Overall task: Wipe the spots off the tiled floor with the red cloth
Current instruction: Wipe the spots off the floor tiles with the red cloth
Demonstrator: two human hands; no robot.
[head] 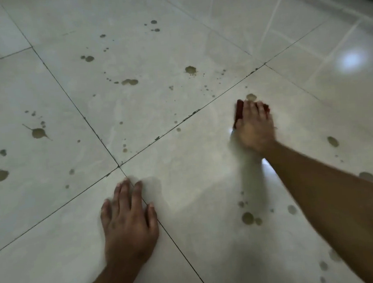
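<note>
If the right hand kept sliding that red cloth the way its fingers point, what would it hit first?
Most likely the brownish spot just beyond the fingertips of the right hand, which presses the red cloth flat; the spot seems to touch the cloth's far edge.

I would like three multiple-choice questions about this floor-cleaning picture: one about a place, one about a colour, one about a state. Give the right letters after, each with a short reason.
1. Where is the cloth?
A. Under the right hand
B. Under the left hand
C. Lying alone on the floor

2. What colour is the cloth?
A. Blue
B. Red
C. Yellow

3. How is the left hand?
A. Pinching the cloth
B. Raised in the air
C. Flat on the tiles, fingers straight

Answers:
1 A: the cloth shows beneath the right hand.
2 B: its edges beside the fingers are red.
3 C: the left hand rests open on the tiled floor, holding nothing, while brownish spots remain.
</note>
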